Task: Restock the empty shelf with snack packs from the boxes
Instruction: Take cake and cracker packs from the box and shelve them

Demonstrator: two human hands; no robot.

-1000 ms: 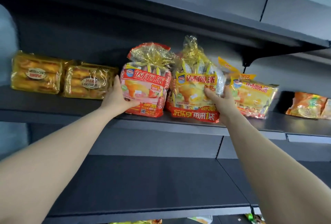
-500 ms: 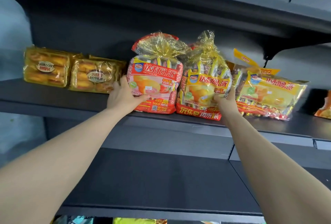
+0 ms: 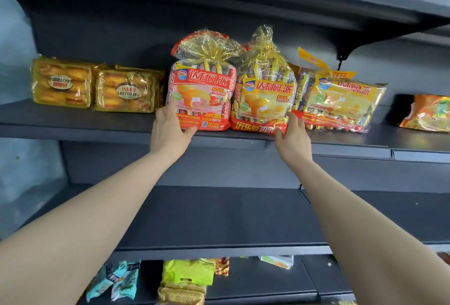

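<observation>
Upper shelf, dark metal. The red snack pack stands upright on the front part of the shelf: long axis vertical, gathered gold-foil top up, printed face to the camera. The yellow snack pack stands just to its right, touching it, with the same orientation. The left hand grips the red pack's lower left corner, fingers up the side and thumb curled along the bottom front edge. The right hand pinches the yellow pack's lower right corner, thumb on the front and fingers around the side. A third yellow pack lies reclined to the right, long axis along the shelf. Two clear bread packs sit to the left. An orange bag is at the far right.
</observation>
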